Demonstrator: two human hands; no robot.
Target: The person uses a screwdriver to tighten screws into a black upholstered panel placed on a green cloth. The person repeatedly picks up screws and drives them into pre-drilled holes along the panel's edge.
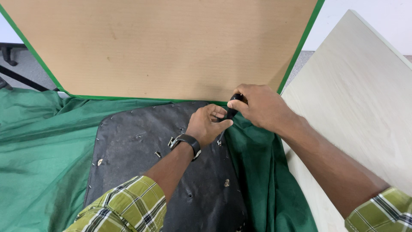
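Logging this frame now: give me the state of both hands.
Left hand: closed around the screwdriver shaft.
Right hand: closed on the screwdriver's black handle.

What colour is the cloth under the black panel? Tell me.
Green cloth, seen in the head view, under the black panel.

Brown board (163,47) with green edging (300,43) stands tilted at the back. Green cloth (38,146) is spread across the left and bunched at lower centre. Pale wooden tabletop (360,94) on the right. Grey floor (25,71) and dark chair legs (8,56) at far left.
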